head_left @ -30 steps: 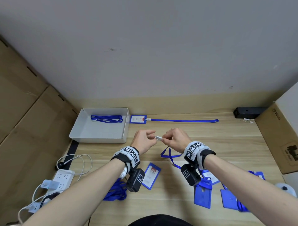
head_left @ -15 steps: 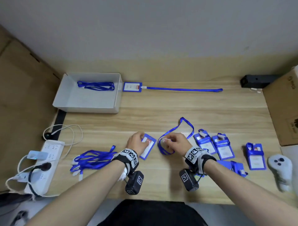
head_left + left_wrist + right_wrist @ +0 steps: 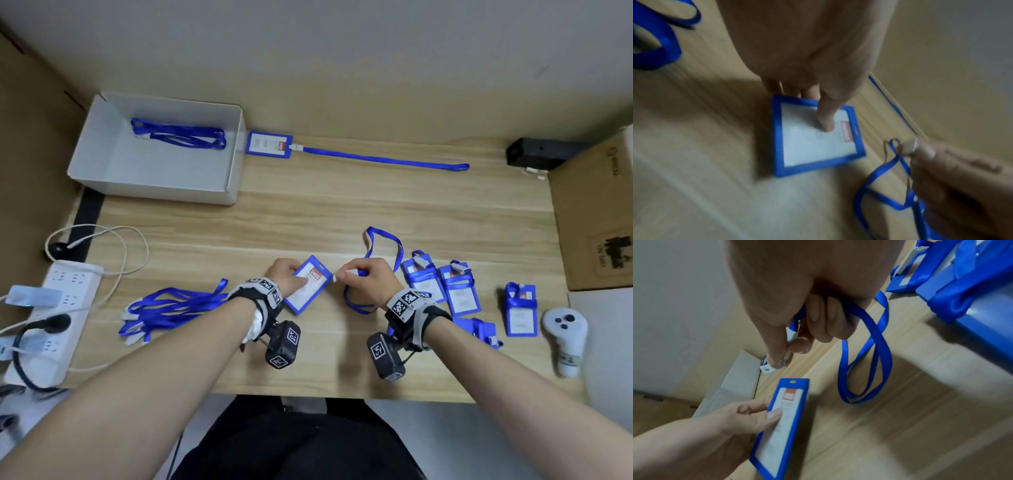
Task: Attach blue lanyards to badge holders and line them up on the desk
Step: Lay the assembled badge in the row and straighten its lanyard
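My left hand (image 3: 291, 278) pinches a blue badge holder (image 3: 310, 285) low over the desk's front middle, thumb (image 3: 825, 123) on its clear face and fingers underneath. My right hand (image 3: 347, 275) pinches the white clip (image 3: 784, 356) of a blue lanyard (image 3: 383, 240), a little apart from the holder's slotted top edge (image 3: 793, 381). The strap loops behind and below that hand onto the desk. At the back lies one badge holder (image 3: 270, 145) with its lanyard (image 3: 380, 159) stretched straight to the right.
A white box (image 3: 154, 171) with lanyards stands back left. Loose lanyards (image 3: 171, 308) lie in a pile left of my left wrist. Several badge holders (image 3: 459, 291) sit to the right, then a white controller (image 3: 565, 337) and a cardboard box (image 3: 596, 212). A power strip (image 3: 51, 308) is far left.
Both hands came down from mid-air to the desk's front. My left hand let go of the clip and took the badge holder; my right hand kept the clip and brought it beside the holder's top.
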The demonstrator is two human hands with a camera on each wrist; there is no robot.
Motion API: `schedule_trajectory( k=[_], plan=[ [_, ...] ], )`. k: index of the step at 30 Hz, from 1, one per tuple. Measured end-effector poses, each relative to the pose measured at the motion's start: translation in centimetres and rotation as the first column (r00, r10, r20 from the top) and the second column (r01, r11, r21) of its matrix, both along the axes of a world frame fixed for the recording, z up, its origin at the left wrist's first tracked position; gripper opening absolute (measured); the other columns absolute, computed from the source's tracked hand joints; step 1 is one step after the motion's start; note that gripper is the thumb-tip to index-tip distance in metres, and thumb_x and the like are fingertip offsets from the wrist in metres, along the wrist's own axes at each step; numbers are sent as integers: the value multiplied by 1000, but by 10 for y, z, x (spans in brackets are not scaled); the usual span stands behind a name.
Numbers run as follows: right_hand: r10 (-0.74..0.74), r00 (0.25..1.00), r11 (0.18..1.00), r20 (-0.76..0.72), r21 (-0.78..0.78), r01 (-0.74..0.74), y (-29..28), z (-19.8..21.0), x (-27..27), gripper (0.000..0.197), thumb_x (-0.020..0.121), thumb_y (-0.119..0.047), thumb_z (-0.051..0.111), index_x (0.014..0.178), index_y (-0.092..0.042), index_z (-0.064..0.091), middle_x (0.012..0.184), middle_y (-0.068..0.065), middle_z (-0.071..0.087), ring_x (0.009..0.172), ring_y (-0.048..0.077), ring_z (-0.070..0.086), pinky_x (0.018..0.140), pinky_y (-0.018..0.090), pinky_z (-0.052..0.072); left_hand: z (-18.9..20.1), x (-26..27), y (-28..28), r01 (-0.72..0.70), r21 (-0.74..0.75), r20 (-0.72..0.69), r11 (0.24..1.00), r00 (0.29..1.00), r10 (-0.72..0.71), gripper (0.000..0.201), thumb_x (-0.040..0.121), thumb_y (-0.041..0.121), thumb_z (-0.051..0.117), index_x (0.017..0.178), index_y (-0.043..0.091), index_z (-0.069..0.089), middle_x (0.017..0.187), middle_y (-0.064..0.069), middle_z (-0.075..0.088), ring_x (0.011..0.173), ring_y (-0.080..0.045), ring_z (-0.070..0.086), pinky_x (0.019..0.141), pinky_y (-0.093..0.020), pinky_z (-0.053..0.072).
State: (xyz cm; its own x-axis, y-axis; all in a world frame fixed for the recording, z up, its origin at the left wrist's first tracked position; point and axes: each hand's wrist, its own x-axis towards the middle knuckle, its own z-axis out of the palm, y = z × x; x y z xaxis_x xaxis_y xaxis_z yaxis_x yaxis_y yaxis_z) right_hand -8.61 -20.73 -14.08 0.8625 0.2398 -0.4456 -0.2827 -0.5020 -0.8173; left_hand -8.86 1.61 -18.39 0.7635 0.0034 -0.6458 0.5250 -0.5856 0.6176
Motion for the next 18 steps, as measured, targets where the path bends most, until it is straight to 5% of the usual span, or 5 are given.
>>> schedule_trajectory(
  k=[3, 6, 8, 12, 18],
  plan=[
    [-40, 999, 999, 15, 22, 39, -1, 10, 9, 8, 85, -23, 75, 82, -15, 76, 79, -10, 73, 74, 1, 62, 78, 21, 48, 19, 7, 8, 124, -219, 38, 968, 992, -119, 19, 88, -2, 62, 99, 13, 63, 94, -5, 67, 85, -15, 63, 78, -29, 50],
    [44, 998, 999, 52, -3, -44, 5, 20, 15, 9, 86, -25, 74, 78, -20, 75, 52, -17, 55, 53, 3, 45, 60, 17, 38, 40, 12, 11, 277, -258, 97, 925, 961, -260, 19, 91, -3, 60, 99, 13, 62, 86, 2, 64, 70, 2, 60, 69, -18, 49],
    [82, 995, 997, 55, -4, -82, 12, 27, 20, 8, 87, -23, 73, 79, -21, 75, 48, -15, 47, 49, 5, 37, 55, 17, 34, 50, 17, 13, 305, -261, 136, 916, 951, -278, 15, 91, -2, 61, 98, 12, 63, 87, -1, 64, 74, -5, 58, 72, -22, 48],
    [109, 994, 991, 23, 70, -111, 21, 37, 28, 10, 87, -26, 72, 79, -21, 75, 64, 4, 55, 60, 14, 46, 60, 27, 42, 65, 24, 18, 318, -235, 212, 919, 939, -270, 12, 90, 1, 64, 92, 12, 63, 81, 1, 61, 75, -11, 55, 72, -25, 46],
    [134, 988, 987, -79, 95, -127, 26, 47, 37, 12, 89, -26, 71, 88, -15, 76, 58, -9, 55, 51, 4, 45, 53, 21, 39, 75, 27, 26, 298, -239, 247, 924, 939, -239, 16, 91, -2, 62, 90, 14, 62, 82, 0, 61, 77, -12, 53, 73, -26, 44]
  ],
)
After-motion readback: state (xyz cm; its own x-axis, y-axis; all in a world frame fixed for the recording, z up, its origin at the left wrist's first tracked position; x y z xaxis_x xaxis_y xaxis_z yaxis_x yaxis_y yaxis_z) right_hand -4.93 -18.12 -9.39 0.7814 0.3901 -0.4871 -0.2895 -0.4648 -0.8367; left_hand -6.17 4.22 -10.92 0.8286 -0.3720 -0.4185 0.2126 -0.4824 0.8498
